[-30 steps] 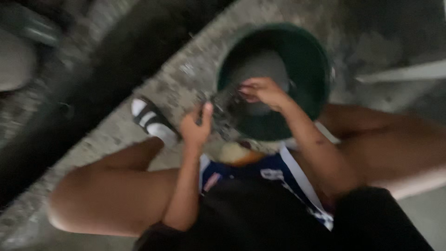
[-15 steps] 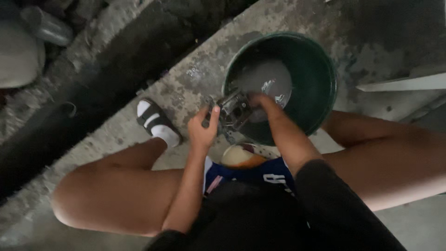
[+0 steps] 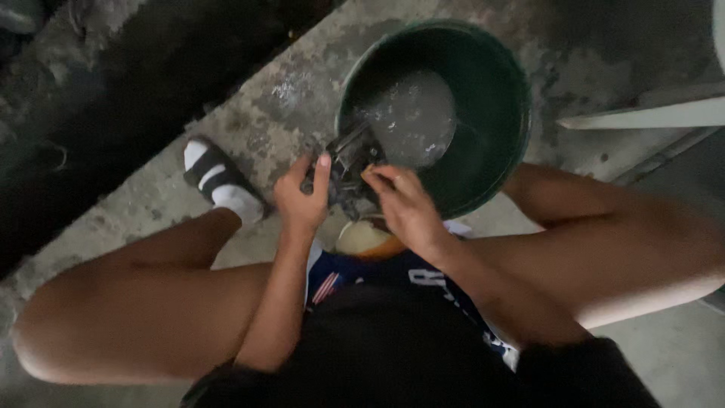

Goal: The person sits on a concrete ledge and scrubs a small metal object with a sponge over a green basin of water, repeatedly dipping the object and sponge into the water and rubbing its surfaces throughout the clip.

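A dark, wet metal object (image 3: pixel 349 162) is held over the near rim of a green bucket (image 3: pixel 498 113) that has soapy water in it. My left hand (image 3: pixel 300 200) grips the object's left side, thumb up. My right hand (image 3: pixel 404 208) holds its right side, with the fingers curled onto it. What the object is I cannot make out in the dim light. I am squatting, with a bare knee on each side of the bucket.
A pale round thing (image 3: pixel 366 240) lies on the floor just below my hands. My foot in a white sock and dark striped sandal (image 3: pixel 219 181) rests on the concrete. A dark gutter (image 3: pixel 113 98) runs at upper left, a pale board (image 3: pixel 649 113) at right.
The view has moved closer and steadied. My right hand has come down from inside the bucket to its near rim, and both hands now hold the object together there.
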Tool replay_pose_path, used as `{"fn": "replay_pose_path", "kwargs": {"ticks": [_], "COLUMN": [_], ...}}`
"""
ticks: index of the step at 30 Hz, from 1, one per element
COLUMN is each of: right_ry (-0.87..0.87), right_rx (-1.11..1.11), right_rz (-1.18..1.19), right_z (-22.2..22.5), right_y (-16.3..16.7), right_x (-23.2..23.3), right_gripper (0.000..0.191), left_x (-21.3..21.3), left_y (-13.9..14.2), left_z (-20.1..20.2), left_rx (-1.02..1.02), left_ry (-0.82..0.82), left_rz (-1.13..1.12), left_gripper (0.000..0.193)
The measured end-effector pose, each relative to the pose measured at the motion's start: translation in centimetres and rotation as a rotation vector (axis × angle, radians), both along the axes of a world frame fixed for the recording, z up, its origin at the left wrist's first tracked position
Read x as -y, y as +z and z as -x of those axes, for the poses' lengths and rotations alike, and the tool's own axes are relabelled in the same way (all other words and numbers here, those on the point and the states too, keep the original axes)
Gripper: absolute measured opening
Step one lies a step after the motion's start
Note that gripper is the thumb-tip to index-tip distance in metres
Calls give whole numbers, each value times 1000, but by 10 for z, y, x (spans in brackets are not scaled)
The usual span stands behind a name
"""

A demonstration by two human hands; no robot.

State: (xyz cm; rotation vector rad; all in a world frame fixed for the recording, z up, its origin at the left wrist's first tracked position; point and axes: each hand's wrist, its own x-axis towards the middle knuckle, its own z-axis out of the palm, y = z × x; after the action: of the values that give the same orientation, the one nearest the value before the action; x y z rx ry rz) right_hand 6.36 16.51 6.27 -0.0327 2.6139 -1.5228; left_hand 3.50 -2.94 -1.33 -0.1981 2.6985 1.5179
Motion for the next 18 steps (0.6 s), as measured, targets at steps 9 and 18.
{"fn": "replay_pose_path", "kwargs": {"ticks": [9, 18], "right_ry": [210, -12], "right_rx": [-275, -50], "right_rz": [-165, 750], "right_z": [-27, -34], "right_y": [-53, -90], "right_x": [-17, -8], "right_gripper": [49, 37], "left_x": [0, -2], "left_y": [13, 9], "left_z": [5, 0], "left_rx": [128, 15], "left_ry": [19, 22], "left_rz": [-13, 0], "left_gripper": [50, 45]}}
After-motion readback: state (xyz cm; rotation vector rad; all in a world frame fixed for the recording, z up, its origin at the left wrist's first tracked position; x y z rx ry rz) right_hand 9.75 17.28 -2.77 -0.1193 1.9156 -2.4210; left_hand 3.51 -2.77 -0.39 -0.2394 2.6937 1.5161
